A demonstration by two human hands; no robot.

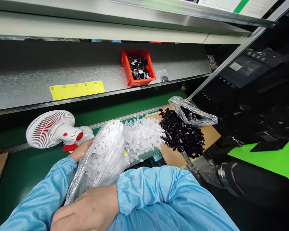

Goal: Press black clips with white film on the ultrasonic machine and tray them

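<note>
Now both hands grip clear bag (103, 150): left hand (80, 150) behind; right hand (86, 211) below.

Fan: you see a small white desk fan (50, 129) lying on the green counter (26, 166).
Bin: your orange bin (137, 68) of black parts sits on the metal shelf (38, 73).
Labels: yellow labels (77, 89) lie left of it.
Black pieces: a black pile (183, 134) rests on cardboard (210, 134).

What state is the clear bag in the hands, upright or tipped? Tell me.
Tipped. The clear bag lies slanted between the left hand and right hand, its mouth facing the white parts spilled on the bench.
</note>
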